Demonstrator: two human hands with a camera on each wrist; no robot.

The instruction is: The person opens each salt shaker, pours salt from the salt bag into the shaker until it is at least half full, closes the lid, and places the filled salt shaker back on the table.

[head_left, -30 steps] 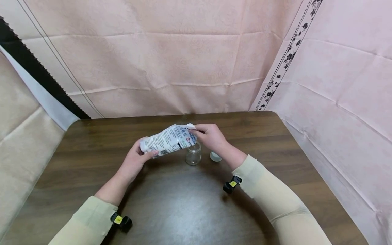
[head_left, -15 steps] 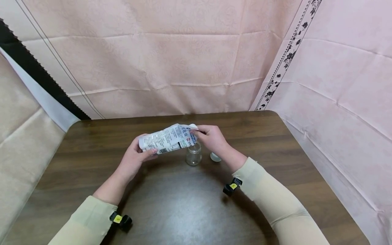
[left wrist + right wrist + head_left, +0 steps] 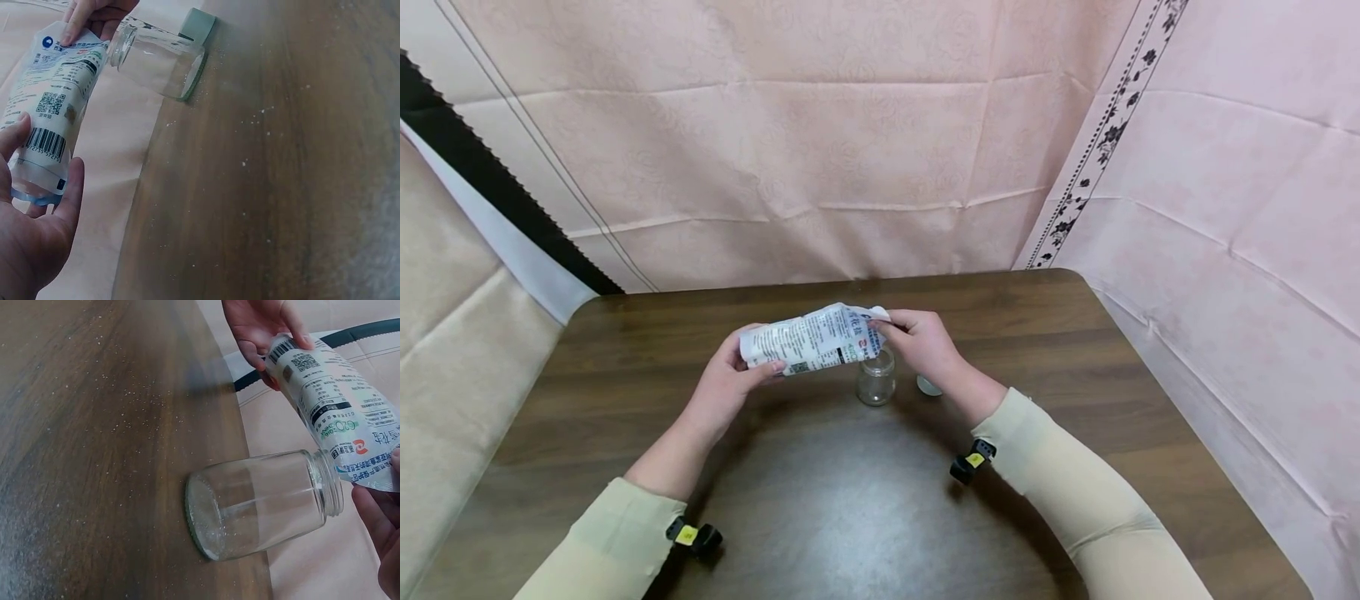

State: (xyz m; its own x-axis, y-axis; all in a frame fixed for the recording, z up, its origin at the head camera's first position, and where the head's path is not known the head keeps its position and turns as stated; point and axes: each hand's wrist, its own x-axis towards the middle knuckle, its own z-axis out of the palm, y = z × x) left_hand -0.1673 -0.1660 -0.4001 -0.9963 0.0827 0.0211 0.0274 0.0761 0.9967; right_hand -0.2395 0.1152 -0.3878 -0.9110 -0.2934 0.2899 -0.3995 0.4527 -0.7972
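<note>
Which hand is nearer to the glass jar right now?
Right: the right hand pinches the bag near the mouth of the glass jar; the left hand holds the bag's other end, off to the jar's left.

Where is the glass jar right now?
In the head view, the glass jar stands on the table near the picture's middle, below the right end of the printed bag and left of the small pale lid.

Clear glass jar (image 3: 262,506), glossy plastic packet (image 3: 337,406)

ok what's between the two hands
The printed bag spans the stretch between the left hand and the right hand, held by both; the head view shows it.
</note>
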